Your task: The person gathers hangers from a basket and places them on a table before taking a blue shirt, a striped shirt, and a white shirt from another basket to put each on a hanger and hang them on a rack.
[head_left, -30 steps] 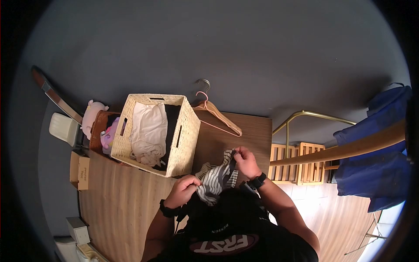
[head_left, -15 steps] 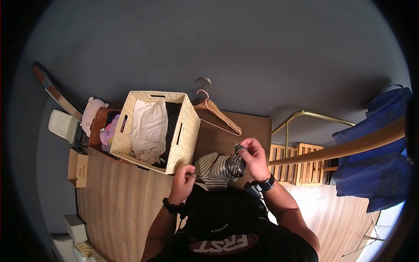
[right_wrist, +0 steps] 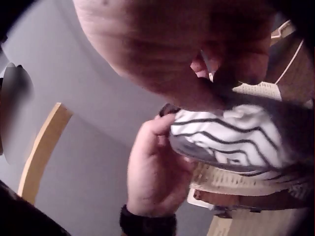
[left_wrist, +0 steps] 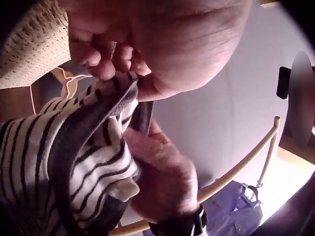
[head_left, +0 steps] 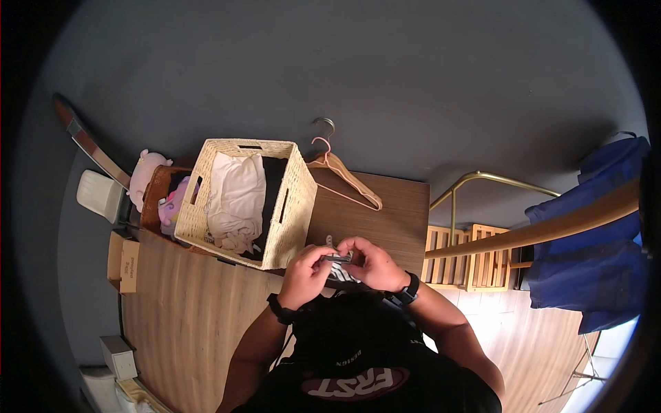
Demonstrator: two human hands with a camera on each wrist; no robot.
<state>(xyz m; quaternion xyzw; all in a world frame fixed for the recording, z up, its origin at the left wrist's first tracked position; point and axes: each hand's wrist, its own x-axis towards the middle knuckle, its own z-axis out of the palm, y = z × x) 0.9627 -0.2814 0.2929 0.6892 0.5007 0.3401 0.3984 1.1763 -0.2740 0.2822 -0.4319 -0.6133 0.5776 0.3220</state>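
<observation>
A black-and-white striped cloth with a dark band [head_left: 342, 270] is held close to the person's body, over the front edge of the dark wooden table [head_left: 406, 206]. The left hand [head_left: 303, 277] pinches its dark edge between thumb and fingers; the left wrist view shows this hand [left_wrist: 167, 44] above the striped fabric [left_wrist: 29, 162]. Close beside it, the right hand [head_left: 375, 265] grips the same dark band from the other side. In the right wrist view the striped cloth [right_wrist: 226, 137] hangs between both hands. Its lower part is hidden in the head view.
A woven basket [head_left: 292, 213] with white cloth [head_left: 237, 186] stands left on the table. Behind lie wooden and pink hangers [head_left: 351, 180]. Further left are a brown basket [head_left: 153, 199] and plush toys [head_left: 148, 175]. At right are a brass rail [head_left: 453, 206], slatted wood [head_left: 489, 268] and blue garments [head_left: 585, 268].
Both hands have come together in front of the body, the right one moving left and down. The striped cloth, spread between them before, is now gathered and mostly covered by them.
</observation>
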